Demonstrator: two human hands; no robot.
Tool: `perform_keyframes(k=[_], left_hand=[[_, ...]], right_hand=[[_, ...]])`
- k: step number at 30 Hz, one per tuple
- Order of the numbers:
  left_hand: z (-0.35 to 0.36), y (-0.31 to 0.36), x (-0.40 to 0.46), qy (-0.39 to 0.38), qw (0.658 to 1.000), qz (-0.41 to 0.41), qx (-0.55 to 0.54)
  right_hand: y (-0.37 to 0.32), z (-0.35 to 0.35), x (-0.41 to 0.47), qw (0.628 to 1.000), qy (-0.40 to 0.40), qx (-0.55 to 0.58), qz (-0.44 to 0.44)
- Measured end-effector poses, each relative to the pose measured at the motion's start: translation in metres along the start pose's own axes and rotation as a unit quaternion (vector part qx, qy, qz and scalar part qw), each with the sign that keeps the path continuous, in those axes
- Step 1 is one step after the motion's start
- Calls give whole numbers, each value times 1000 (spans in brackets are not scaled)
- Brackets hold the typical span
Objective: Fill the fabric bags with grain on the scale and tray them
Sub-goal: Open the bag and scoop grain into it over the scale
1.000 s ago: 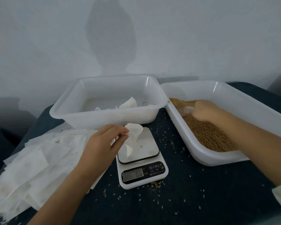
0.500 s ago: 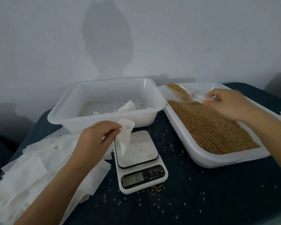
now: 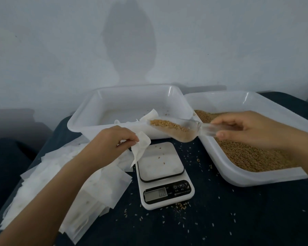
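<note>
- The dark blue cloth-covered table (image 3: 238, 219) ends at the pale wall behind; its left edge slants down past the loose pile of flat white fabric bags (image 3: 64, 189).
- The white digital kitchen scale (image 3: 163, 174) stands in the middle, its platform bare but for a few stray grains, with open cloth in front of it and to its right.
- Behind the scale sits the white plastic tray (image 3: 89, 126) with a white bag or two inside; the white plastic tub of brown grain (image 3: 247, 151) lies just right of it, the rims almost touching.
- The left hand (image 3: 112, 144) pinches one limp white fabric bag (image 3: 140, 148) at its top, and the bag hangs over the platform's left edge.
- The right hand (image 3: 252, 128) grips the handle of a clear plastic scoop (image 3: 174, 130) loaded with grain, held above the gap between tray and scale, its mouth just right of the held bag, apart from it.
</note>
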State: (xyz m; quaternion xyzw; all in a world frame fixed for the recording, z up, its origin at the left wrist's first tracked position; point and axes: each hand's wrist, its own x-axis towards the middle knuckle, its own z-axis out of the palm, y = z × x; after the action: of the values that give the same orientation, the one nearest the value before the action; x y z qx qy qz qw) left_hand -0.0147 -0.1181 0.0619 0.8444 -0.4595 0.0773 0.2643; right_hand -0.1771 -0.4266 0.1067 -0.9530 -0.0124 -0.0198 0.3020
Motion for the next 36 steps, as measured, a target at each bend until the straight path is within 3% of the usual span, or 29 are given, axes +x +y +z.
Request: perform_keyframes(k=[7, 20, 36], left_hand=[[2, 2, 6, -37, 999, 8, -4], [10, 11, 15, -86, 994, 66, -1], [18, 17, 17, -96, 991, 96, -4]], right_hand=[[-8, 4, 3, 996, -64, -54, -40], [-19, -16, 12, 986, -107, -129, -21], [-50, -37, 36, 964, -162, -208, -37]])
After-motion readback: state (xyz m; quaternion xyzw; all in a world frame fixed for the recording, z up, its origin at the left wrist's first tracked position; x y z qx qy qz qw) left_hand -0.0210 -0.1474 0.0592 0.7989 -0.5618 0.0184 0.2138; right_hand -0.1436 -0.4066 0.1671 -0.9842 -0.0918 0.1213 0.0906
